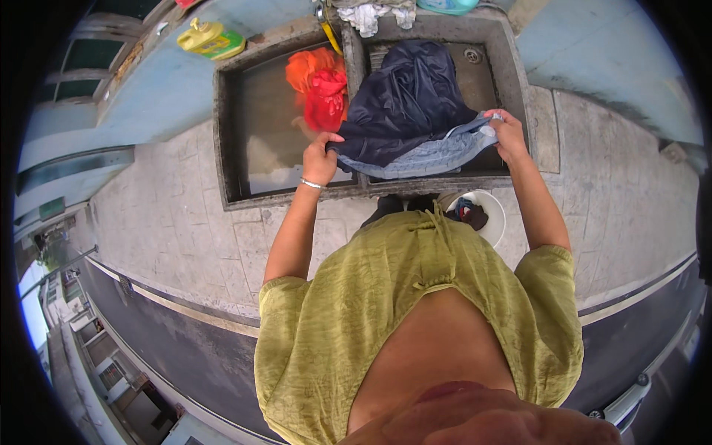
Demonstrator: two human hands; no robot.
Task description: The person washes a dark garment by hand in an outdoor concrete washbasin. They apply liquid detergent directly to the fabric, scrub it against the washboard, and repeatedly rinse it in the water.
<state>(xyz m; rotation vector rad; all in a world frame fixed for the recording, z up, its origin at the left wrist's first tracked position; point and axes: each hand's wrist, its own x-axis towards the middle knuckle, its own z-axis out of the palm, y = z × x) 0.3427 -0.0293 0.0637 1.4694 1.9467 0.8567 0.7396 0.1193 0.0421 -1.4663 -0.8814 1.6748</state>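
A dark navy garment with a lighter blue inner edge is stretched between my two hands. Most of it lies over the right basin of a stone sink, and its near edge hangs in a curve toward me. My left hand, with a silver bracelet at the wrist, is closed on the garment's left corner above the middle divider. At the right rim, my right hand grips the other corner, where some whitish suds or cloth show. Red and orange cloths lie in cloudy water in the left basin.
A yellow jug stands beyond the sink at the left. Whitish cloths and a turquoise basin rest at the back edge. Below the near rim stands a white bucket with dark clothes inside. A yellow-handled object leans at the divider.
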